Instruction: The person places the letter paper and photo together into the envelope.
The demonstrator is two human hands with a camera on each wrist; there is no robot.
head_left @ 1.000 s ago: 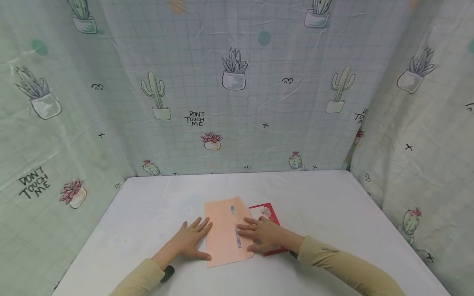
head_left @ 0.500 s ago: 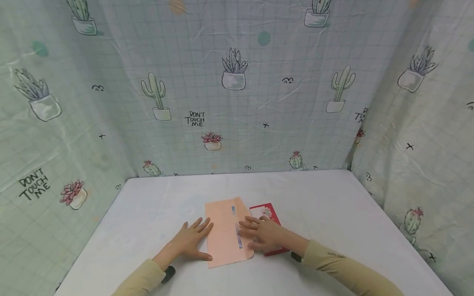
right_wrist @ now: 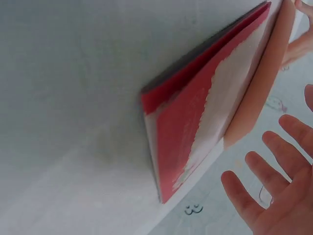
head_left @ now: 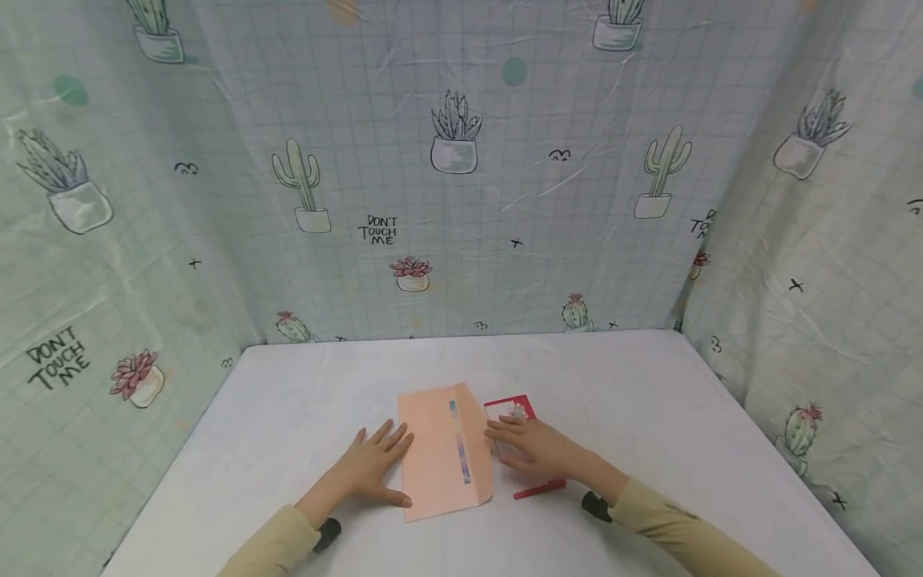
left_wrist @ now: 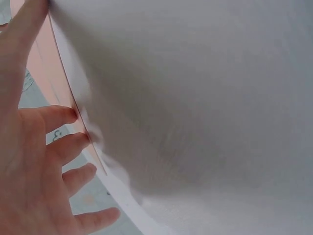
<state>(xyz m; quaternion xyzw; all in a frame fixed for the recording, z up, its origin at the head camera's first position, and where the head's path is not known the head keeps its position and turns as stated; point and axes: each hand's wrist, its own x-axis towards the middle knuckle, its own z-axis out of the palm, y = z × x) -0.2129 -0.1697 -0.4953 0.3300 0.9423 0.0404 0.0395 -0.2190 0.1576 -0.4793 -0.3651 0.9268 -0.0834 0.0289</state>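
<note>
A peach envelope [head_left: 429,461] lies flat on the white table, its flap [head_left: 476,449] unfolded to the right beside a narrow blue-violet strip [head_left: 460,445]. My left hand [head_left: 369,469] rests with spread fingers along the envelope's left edge; in the left wrist view the fingertips [left_wrist: 80,139] are right at that edge. Just right of the flap is a red and white folded card [right_wrist: 195,117] with a flower print, its layers slightly parted. My right hand [head_left: 537,450] hovers over this card with extended fingers, hiding its middle, fingertips near the flap's edge.
The white table [head_left: 324,385] is bounded at the back and sides by a cactus-print curtain [head_left: 461,208]. Dark wrist devices show under both forearms, the left one [head_left: 328,535] close to the table and the right one [head_left: 595,506] below the sleeve.
My right hand has shifted right, from over the envelope's flap and strip to over the card, uncovering the strip. The left hand, envelope and card have stayed in place.
</note>
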